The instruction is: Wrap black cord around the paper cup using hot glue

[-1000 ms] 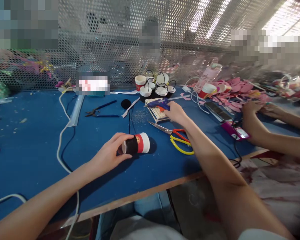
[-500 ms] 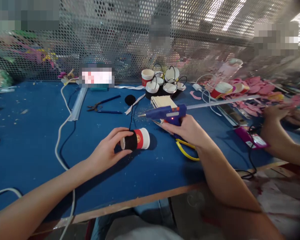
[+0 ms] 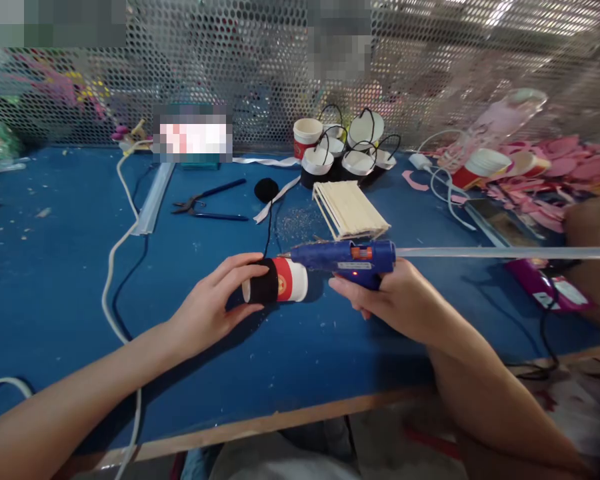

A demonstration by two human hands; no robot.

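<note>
A craft workshop, shown by the glue gun (image 3: 343,256), pliers (image 3: 220,217) and perforated metal partition (image 3: 260,73).

I'm seeing bare hands (image 3: 220,293), forearms (image 3: 145,350) bare too, pale cloth (image 3: 275,460) low down, and there, a patch of blue trousers (image 3: 197,464)!
</note>
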